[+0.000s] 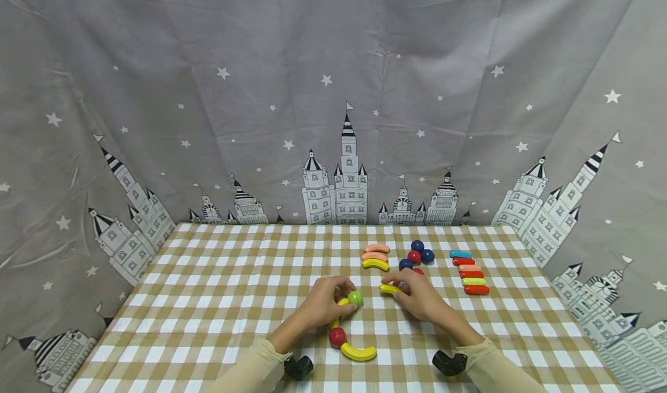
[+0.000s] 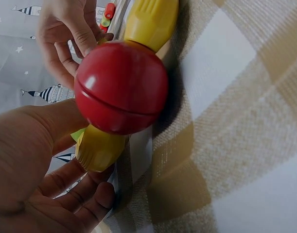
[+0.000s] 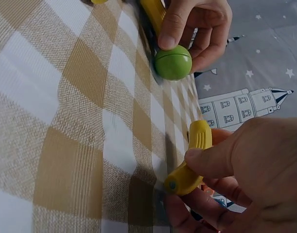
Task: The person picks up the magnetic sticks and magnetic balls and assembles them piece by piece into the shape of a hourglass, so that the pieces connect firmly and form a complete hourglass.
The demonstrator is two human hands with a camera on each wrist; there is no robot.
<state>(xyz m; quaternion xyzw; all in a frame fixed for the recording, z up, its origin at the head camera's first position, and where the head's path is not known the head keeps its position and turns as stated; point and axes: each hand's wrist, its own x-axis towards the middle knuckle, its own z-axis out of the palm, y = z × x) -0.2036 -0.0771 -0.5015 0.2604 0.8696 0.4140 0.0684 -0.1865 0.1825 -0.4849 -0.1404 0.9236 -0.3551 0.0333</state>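
The left grip (image 1: 328,300) is closed in a pinch on a green ball (image 1: 355,298). Below that grip, a yellow bar (image 1: 335,323), partly hidden by the thumb, leads to a red ball (image 1: 337,337), and a second yellow bar (image 1: 358,352) curves away from it. The right grip (image 1: 419,297) is closed, thumb against fingers, on a loose yellow bar (image 1: 389,289), held apart from the green ball with a gap between the grips.

The joining looks partway: two balls and two bars appear to make one curved run, while the right grip's bar is not yet attached. Spare pieces lie on the worktop (image 1: 208,300): pink bars (image 1: 375,256) beyond and between the grips, navy balls (image 1: 428,256) just beyond the right grip, coloured bars (image 1: 473,281) off to its right.
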